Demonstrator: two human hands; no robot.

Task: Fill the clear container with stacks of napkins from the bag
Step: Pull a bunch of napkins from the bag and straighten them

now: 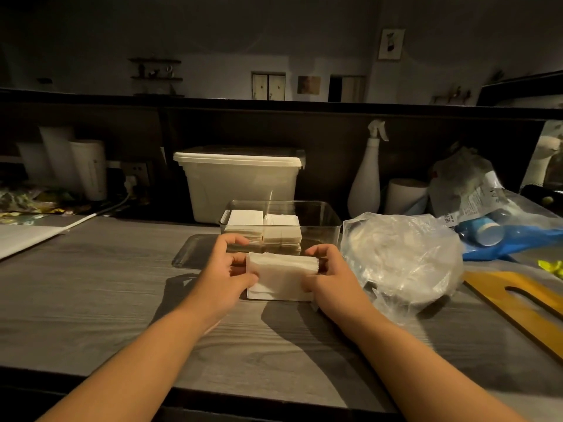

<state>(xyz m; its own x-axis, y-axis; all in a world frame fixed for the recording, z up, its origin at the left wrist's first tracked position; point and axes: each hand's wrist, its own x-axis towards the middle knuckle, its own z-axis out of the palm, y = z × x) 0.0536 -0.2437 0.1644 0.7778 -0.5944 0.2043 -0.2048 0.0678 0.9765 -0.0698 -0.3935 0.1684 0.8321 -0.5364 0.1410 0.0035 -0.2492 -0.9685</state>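
The grey wood-grain bench (pixel 91 300) fills the near half of the scene, with both forearms reaching over it from the near edge. At the far side, against the dark back panel, stands a white lidded tub (pixel 240 184). To the right lies a crumpled clear plastic bag (pixel 405 254), just beside the right wrist. A wooden board (pixel 518 303) lies further right, near the bench edge.

The clear container (pixel 323 214) stands in the middle of the bench, just in front of the tub and left of the bag. Its left part holds two napkin piles (pixel 281 226) side by side, while its right part shows bare. A white spray bottle (pixel 367 178) stands upright behind the container's right corner.

Just near of the container, a stack of napkins (pixel 281 277) stands on edge, broad face toward the camera. I cannot tell whether its lower edge touches the bench. The left hand (pixel 224 269) holds its left end and the right hand (pixel 330 275) its right end. Each grip is curled round the stack, with the thumb on the near face and the fingers behind.
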